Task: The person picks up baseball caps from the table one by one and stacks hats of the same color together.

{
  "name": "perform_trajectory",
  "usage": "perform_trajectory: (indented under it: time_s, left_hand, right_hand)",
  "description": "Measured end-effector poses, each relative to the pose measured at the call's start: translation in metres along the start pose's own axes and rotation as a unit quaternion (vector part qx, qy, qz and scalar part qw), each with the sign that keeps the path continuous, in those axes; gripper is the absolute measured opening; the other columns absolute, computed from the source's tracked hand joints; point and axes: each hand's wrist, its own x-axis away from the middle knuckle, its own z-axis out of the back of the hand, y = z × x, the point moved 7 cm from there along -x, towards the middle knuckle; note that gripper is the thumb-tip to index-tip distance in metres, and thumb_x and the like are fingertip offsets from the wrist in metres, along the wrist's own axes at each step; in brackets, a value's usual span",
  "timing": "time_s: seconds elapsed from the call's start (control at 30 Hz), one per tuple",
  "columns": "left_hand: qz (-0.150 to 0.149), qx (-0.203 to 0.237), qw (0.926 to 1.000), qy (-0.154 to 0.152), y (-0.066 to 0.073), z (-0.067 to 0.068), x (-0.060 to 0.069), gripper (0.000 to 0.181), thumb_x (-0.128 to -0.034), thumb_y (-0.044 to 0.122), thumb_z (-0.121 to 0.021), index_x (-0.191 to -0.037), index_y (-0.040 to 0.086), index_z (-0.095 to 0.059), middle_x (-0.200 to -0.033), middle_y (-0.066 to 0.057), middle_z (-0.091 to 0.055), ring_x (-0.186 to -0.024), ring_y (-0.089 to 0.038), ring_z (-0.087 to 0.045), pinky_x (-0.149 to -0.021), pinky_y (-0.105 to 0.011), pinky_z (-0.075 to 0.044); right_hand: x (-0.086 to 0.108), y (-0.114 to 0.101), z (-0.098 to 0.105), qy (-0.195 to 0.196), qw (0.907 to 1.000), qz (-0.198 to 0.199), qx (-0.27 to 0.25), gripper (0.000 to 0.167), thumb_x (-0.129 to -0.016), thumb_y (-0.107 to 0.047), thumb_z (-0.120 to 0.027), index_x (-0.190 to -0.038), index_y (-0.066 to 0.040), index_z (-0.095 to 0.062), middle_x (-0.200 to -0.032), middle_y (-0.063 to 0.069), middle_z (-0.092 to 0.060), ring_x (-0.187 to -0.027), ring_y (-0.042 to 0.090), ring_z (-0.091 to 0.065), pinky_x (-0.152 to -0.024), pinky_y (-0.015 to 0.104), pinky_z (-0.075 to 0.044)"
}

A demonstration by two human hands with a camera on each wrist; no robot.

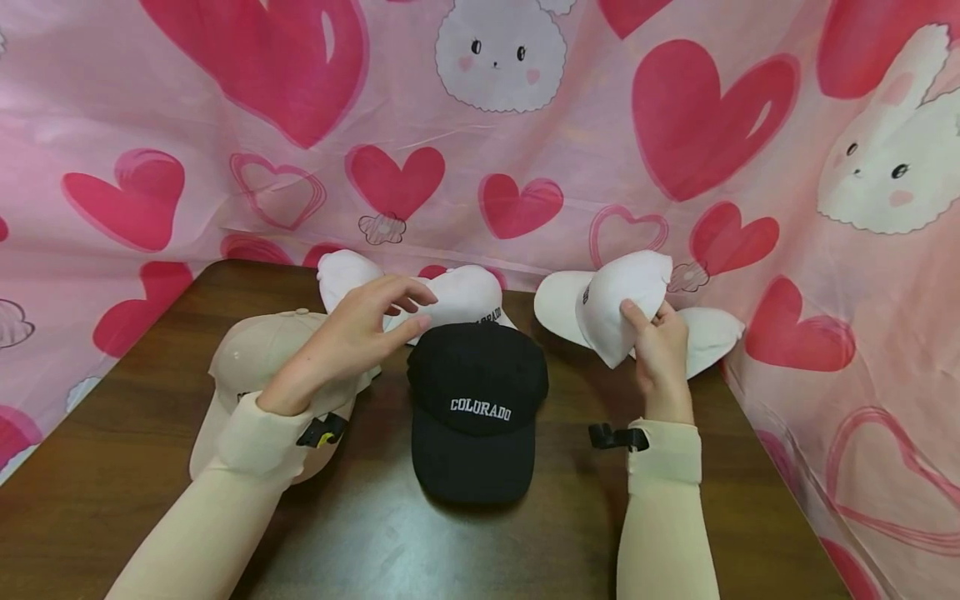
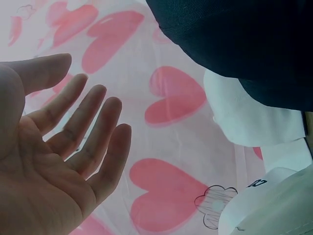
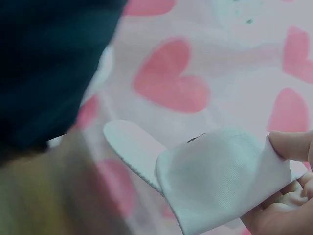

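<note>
My right hand pinches the back edge of a white cap, its brim pointing left, at the right of the table; thumb and fingers grip it in the right wrist view too, where the cap shows small dark lettering. Another white cap lies just behind that hand. My left hand is raised over the beige cap, fingers spread and loosely bent, holding nothing; its palm shows bare in the left wrist view. Between the hands sits a black cap with COLORADO on it, brim toward me.
Two white caps stand along the back, one partly hidden by the left hand, the other behind the black cap. The brown table ends at a pink heart-patterned cloth at the back and sides.
</note>
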Motion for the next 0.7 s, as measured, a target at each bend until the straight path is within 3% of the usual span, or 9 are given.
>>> perform_trajectory:
  time_s: [0.13,0.3,0.5,0.7]
  left_hand:
    - [-0.005,0.006,0.9999,0.008,0.001,0.0,0.0,0.027,-0.0987,0.01,-0.074,-0.126,0.009,-0.069,-0.125,-0.006,-0.07,-0.107,-0.025,-0.072,-0.098,-0.05,-0.056]
    - [-0.013,0.036,0.9992,0.012,0.006,-0.005,-0.003,0.026,-0.0993,0.01,-0.074,-0.125,0.009,-0.07,-0.124,-0.005,-0.07,-0.104,-0.022,-0.072,-0.097,-0.048,-0.057]
    - [-0.017,0.082,0.9964,-0.012,0.018,-0.021,-0.005,0.026,-0.1004,0.013,-0.073,-0.126,0.01,-0.07,-0.123,-0.005,-0.071,-0.104,-0.02,-0.072,-0.098,-0.048,-0.057]
    - [-0.044,0.088,0.9943,-0.041,0.041,-0.043,-0.022,0.027,-0.1,0.016,-0.074,-0.126,0.012,-0.07,-0.122,-0.003,-0.072,-0.105,-0.015,-0.071,-0.098,-0.043,-0.058]
  right_hand:
    - [0.012,-0.039,0.003,-0.002,0.9978,0.066,-0.001,0.034,-0.1,-0.001,-0.07,-0.132,0.006,-0.063,-0.111,0.002,-0.071,-0.106,0.016,-0.067,-0.09,0.022,-0.055]
    - [0.025,-0.078,0.019,-0.05,0.9922,0.112,0.024,0.033,-0.097,-0.001,-0.074,-0.13,-0.002,-0.066,-0.109,0.0,-0.074,-0.098,0.013,-0.071,-0.085,0.019,-0.057]
    - [0.027,-0.11,0.038,-0.151,0.9798,0.108,0.074,0.037,-0.099,-0.003,-0.073,-0.135,-0.009,-0.065,-0.113,-0.002,-0.076,-0.097,0.012,-0.072,-0.081,0.019,-0.059]
    - [0.032,-0.132,0.048,-0.265,0.9504,0.094,0.133,0.034,-0.105,0.0,-0.061,-0.138,-0.009,-0.063,-0.113,0.001,-0.074,-0.092,0.013,-0.073,-0.077,0.025,-0.062]
